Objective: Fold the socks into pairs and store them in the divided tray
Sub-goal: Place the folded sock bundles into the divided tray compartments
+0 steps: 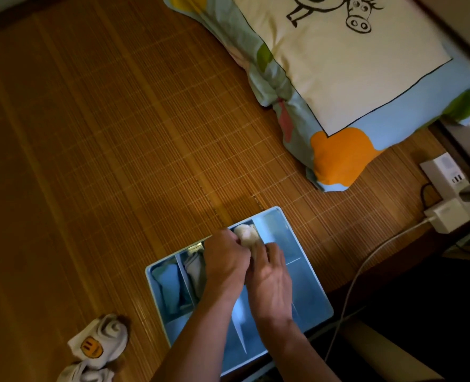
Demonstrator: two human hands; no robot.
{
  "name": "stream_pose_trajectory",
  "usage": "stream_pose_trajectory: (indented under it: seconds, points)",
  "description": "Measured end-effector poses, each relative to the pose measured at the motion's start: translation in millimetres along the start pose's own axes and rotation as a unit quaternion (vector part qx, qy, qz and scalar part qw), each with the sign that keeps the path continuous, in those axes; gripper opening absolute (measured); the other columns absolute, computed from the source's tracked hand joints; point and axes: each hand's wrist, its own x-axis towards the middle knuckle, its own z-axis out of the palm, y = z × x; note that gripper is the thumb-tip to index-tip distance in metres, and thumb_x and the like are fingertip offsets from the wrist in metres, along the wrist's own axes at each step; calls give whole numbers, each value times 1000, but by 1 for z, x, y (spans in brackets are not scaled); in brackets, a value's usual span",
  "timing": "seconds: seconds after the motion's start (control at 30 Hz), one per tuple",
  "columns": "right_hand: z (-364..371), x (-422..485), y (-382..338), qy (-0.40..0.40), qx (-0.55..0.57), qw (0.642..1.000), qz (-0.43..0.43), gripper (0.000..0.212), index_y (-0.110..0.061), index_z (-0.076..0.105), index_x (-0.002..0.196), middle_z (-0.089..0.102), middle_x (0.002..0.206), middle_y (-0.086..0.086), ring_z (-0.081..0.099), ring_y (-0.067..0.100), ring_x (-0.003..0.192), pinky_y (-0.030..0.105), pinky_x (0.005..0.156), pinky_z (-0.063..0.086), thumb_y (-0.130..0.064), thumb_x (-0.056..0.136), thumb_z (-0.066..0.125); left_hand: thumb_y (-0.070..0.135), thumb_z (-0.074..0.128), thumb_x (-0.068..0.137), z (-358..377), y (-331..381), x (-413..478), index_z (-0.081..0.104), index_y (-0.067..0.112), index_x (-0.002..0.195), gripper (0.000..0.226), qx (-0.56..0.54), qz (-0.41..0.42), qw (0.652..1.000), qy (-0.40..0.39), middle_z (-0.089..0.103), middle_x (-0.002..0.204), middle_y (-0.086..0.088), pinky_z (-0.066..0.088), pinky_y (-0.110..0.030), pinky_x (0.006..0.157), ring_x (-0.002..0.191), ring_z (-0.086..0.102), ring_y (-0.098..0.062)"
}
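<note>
A white sock bundle point(246, 234) was held in a narrow compartment of the blue divided tray point(308, 288), close to its far rim. It was gripped by the curled left hand point(225, 263). The right hand point(269, 274) was laid against its near end, though whether it grasped could not be told. The two compartments to the left were filled: a blue sock point(170, 282) and a grey sock point(195, 268). Loose socks point(98, 343) were seen at the lower left. The bamboo mat point(104, 147) was left open on that side, while the right was crowded by a pillow point(338, 78) and a cable point(360, 274).

We read no legible words or numbers; an orange face emblem point(91, 350) marks the loose white sock point(103, 337), lower left.
</note>
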Motion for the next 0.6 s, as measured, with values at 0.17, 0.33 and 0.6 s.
stream_pose_trajectory:
  seconds: [0.17,0.33,0.6]
  points:
    - [8,-7,5,32,-75,997,7,26,-9,71,105,68,85,3,62,22,76,35,71,50,-4,79,77,8,75,78,11,-8,-5,77,11,80,4,-60,-36,997,21,74,76,-1,44,-10,52,65,65,-9]
    - [10,2,8,33,-101,994,-38,31,-5,69,89,63,79,9,63,25,64,37,58,56,8,64,83,10,72,81,15,-11,-6,72,13,81,4,-57,-26,997,42,72,79,2,42,-20,57,75,66,-15]
    - [-6,-15,24,67,-29,997,21,24,-10,66,89,56,83,7,57,28,69,41,60,50,-10,74,84,27,80,78,1,-13,-3,74,15,78,13,-41,14,999,17,70,70,7,49,-23,58,68,66,-12]
